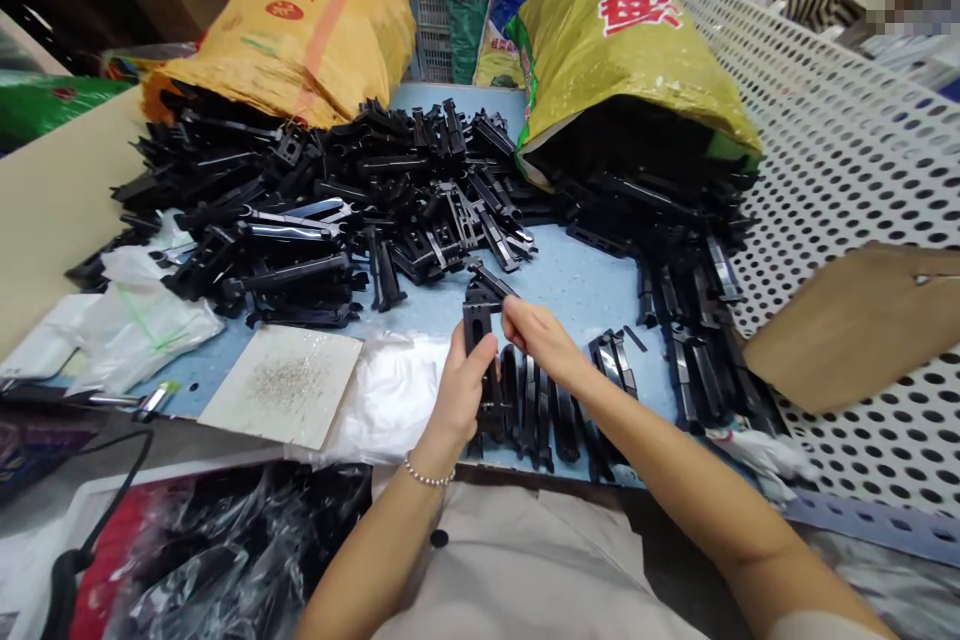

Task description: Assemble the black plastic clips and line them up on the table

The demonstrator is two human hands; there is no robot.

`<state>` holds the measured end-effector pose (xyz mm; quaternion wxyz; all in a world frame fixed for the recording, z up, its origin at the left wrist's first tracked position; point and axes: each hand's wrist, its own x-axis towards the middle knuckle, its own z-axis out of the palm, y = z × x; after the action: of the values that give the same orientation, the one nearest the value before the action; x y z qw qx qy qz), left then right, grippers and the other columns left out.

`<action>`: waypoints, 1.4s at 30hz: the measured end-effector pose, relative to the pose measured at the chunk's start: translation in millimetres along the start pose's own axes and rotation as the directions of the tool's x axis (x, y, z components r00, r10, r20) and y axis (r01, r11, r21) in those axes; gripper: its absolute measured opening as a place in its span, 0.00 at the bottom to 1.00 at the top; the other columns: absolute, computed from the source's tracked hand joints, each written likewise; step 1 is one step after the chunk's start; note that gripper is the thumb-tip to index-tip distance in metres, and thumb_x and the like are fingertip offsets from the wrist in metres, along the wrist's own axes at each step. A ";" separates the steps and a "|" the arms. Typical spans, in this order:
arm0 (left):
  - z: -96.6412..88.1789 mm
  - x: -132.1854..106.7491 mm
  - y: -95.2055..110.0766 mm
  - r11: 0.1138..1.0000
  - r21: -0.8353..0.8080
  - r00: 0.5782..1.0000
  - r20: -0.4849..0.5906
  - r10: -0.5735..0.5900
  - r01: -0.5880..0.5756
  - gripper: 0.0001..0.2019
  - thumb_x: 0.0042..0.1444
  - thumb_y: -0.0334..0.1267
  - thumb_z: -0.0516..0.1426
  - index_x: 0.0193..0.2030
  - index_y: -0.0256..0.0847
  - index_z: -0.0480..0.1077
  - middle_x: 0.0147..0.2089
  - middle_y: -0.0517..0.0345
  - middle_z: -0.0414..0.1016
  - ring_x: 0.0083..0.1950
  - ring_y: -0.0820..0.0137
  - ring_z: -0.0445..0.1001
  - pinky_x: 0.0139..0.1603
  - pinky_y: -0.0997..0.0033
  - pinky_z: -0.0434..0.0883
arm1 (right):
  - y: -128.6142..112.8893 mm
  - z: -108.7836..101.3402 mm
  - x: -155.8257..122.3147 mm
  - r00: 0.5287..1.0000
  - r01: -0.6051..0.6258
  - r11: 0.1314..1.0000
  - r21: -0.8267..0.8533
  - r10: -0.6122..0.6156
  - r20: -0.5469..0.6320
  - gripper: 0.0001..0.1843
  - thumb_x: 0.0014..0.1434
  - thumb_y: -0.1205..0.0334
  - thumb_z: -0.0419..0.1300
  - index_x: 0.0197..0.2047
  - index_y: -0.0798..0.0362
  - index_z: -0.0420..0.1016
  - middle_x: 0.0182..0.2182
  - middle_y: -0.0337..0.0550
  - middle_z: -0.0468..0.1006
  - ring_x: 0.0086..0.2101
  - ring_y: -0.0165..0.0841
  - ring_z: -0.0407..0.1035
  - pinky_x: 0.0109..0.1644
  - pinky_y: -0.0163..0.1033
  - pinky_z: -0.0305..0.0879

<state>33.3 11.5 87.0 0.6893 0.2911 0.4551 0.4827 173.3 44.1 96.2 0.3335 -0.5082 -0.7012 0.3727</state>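
Note:
My left hand (459, 385) is closed around a long black plastic part (477, 322), held upright above the blue table (585, 285). My right hand (538, 338) pinches the same part at its upper end. Just below my hands lies a row of the same black parts (541, 410), side by side near the table's front edge. A big heap of black plastic parts (330, 205) covers the table's middle and left. A second heap (667, 215) spills from a sack on the right.
An orange sack (300, 30) and a yellow-green sack (622, 45) lie at the back. A tile with small metal bits (285, 385) sits front left, beside clear plastic bags (135, 320). A white perforated panel (840, 160) and brown cardboard (855, 320) are on the right.

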 end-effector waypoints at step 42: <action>-36.9 33.0 38.1 0.895 0.383 0.898 0.273 -0.346 0.229 0.17 0.50 0.49 0.62 0.36 0.35 0.76 0.25 0.50 0.77 0.23 0.64 0.74 0.21 0.69 0.69 | 8.0 -35.1 -91.0 0.957 0.247 0.819 -0.518 -0.291 -0.005 0.32 0.65 0.63 0.55 0.69 0.50 0.50 0.66 0.56 0.56 0.66 0.45 0.51 0.65 0.57 0.57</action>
<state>-11.5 54.7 92.2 0.7597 0.4121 0.4468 0.2310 230.5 -35.3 98.7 0.2649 -0.4894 -0.8248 0.1003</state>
